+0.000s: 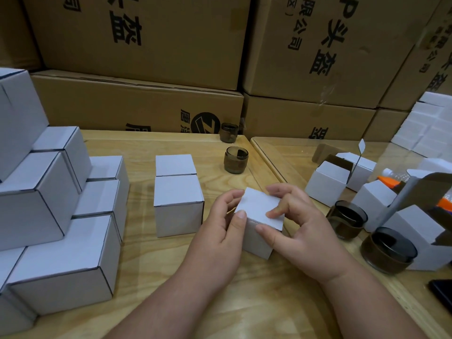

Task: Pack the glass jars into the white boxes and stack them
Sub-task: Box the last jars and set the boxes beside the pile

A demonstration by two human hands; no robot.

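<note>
A small white box (pixel 258 209) sits on the wooden table (pixel 220 302) at the centre, its lid down. My left hand (pixel 221 236) grips its left side, thumb on the top edge. My right hand (pixel 296 231) grips its right side, with fingers pressing on the lid. A stack of closed white boxes (pixel 44 216) rises at the left. Two more closed boxes (pixel 178 194) stand just left of my hands. Dark glass jars stand at the right (pixel 347 220) (pixel 389 250) and at the back (pixel 236 159). Whatever is inside the held box is hidden.
Open white boxes (pixel 325 182) stand at the right among the jars, beside a bottle with an orange label (pixel 391 178). Large brown cartons (pixel 171 57) wall off the back. Another jar (pixel 228 132) stands against them. A dark object (pixel 442 292) lies at the right edge.
</note>
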